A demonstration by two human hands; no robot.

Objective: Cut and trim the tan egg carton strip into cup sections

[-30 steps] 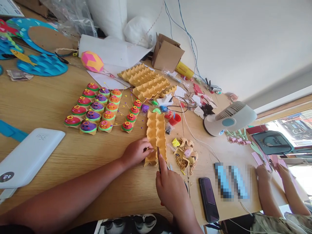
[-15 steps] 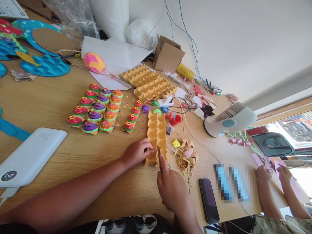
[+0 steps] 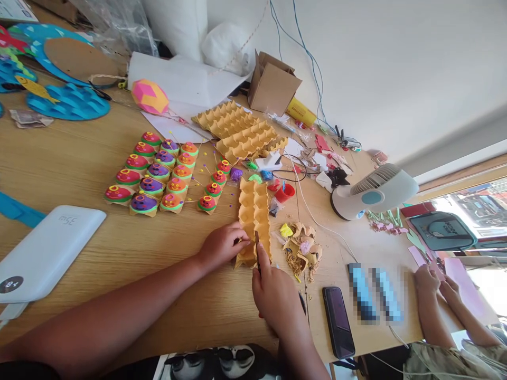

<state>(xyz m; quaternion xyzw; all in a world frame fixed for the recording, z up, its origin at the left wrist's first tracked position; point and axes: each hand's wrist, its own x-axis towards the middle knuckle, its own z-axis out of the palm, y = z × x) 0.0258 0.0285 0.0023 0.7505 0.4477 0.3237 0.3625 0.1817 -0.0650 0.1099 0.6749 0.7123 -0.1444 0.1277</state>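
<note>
A strip of yellow egg carton (image 3: pixel 253 211), two cups wide, lies on the wooden table. My left hand (image 3: pixel 224 244) pinches its left edge near the lower end, thumb and fingers together. In my right hand (image 3: pixel 275 295) is a dark-bladed tool (image 3: pixel 257 248), its tip over the middle of the strip; the handle is mostly hidden by my fingers. Left of the strip stand rows of painted egg-carton cups with faces, red (image 3: pixel 127 177), purple (image 3: pixel 150 186) and orange (image 3: pixel 182 171). A shorter row of red cups (image 3: pixel 214 190) sits closer to the strip.
Carton scraps (image 3: pixel 304 248) and a black phone (image 3: pixel 338 322) lie to the right. Behind them is a white fan (image 3: pixel 374 195). More egg trays (image 3: pixel 233 126) and a cardboard box (image 3: pixel 273 87) are at the back. A white power bank (image 3: pixel 51 253) lies left. Another person's hands (image 3: pixel 438 282) hold pink paper.
The blade has shifted slightly up and left over the strip, with my right hand. My left hand keeps its hold. The other person's hands have come closer together.
</note>
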